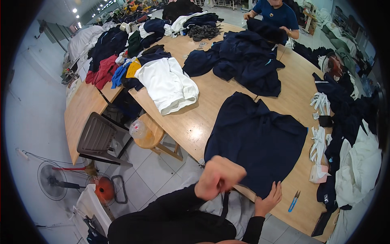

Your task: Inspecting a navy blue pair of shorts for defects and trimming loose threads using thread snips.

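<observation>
A dark navy garment (260, 140) lies spread on the wooden table in front of me. Its far edge has a notch between two wide lobes, like the legs of shorts. My left hand (221, 177) is above its near left edge, fingers curled in and slightly blurred; whether anything is inside them is hidden. At the near edge, my right hand (270, 199) rests with its fingers stretched out on the cloth. To the right of that hand lies a pair of blue-handled thread snips (294, 201).
Beyond lies a heap of navy garments (248, 61), where another person (276, 18) handles dark cloth. White folded garments (168, 85) lie at left, near a wooden stool (149, 132) and chair (97, 136). White strips (318, 144) and more clothing (357, 171) line the right edge.
</observation>
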The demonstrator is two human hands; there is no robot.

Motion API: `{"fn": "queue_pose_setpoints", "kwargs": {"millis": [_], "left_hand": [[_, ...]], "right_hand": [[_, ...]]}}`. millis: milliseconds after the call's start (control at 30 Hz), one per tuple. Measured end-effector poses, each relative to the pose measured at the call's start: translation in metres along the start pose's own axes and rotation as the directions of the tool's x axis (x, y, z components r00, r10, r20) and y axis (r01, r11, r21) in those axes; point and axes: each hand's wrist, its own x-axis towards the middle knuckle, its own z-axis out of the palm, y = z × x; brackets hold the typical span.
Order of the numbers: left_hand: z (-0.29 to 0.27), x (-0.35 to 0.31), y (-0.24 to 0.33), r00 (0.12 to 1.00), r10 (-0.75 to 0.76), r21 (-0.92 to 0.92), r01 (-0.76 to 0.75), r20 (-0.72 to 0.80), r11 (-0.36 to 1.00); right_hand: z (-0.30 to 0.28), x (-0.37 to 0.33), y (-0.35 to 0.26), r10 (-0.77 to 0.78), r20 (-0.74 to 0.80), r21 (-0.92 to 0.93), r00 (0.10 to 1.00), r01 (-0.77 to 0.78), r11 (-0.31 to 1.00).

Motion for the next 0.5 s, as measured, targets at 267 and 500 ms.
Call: {"fn": "queue_pose_setpoints", "kwargs": {"millis": [267, 500], "left_hand": [[-0.084, -0.086, -0.051, 0.850, -0.357, 0.674, 0.526, -0.387, 0.519], [-0.066, -0.104, -0.109, 0.829, -0.501, 0.915, 0.370, -0.249, 0.159]], "right_hand": [[-0.004, 0.006, -0.007, 0.006, 0.006, 0.002, 1.000, -0.006, 1.000], [-0.006, 0.010, 0.007, 0.077, 0.027, 0.239, 0.997, -0.082, 0.968]]}}
